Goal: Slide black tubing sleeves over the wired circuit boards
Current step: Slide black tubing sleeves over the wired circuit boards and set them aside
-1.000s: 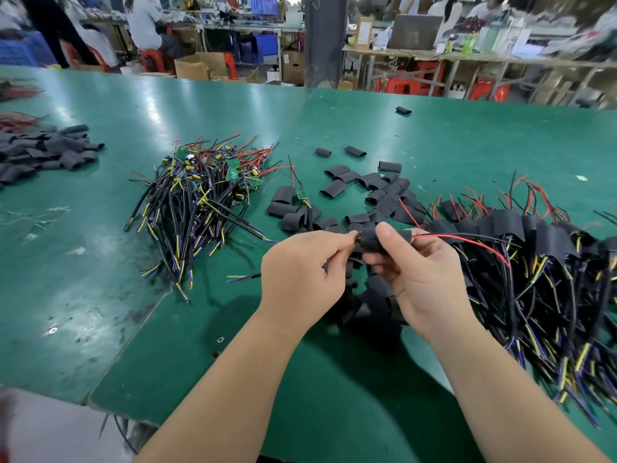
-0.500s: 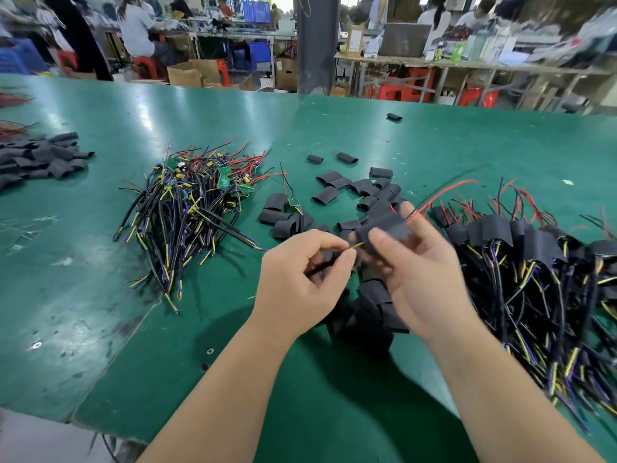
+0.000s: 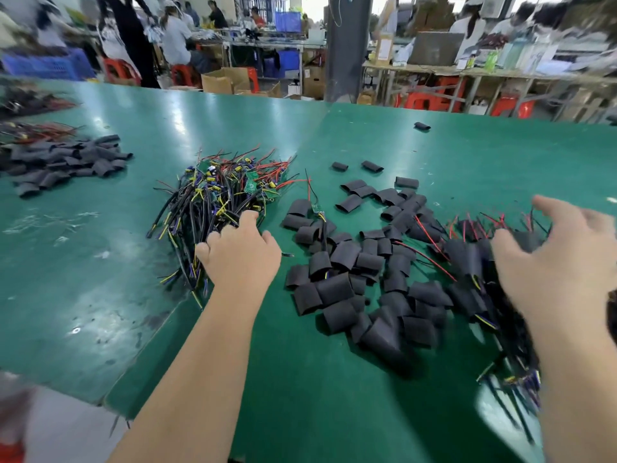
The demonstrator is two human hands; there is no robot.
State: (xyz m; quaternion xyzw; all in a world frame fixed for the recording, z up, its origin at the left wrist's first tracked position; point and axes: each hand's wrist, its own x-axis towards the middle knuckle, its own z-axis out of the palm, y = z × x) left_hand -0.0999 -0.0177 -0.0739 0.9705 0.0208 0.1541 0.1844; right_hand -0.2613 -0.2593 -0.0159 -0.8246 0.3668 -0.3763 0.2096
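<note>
Left hand touches wired boards, right hand hovers over sleeved bundles.

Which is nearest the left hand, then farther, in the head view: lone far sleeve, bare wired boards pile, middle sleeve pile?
1. Wired boards pile, at the left hand's fingers.
2. Middle sleeve pile, just to its right.
3. Lone sleeve, far back right.

Left hand and right hand: both bare, on bare forearms as far as the view reaches; right hand blurred, details indistinct.
</note>
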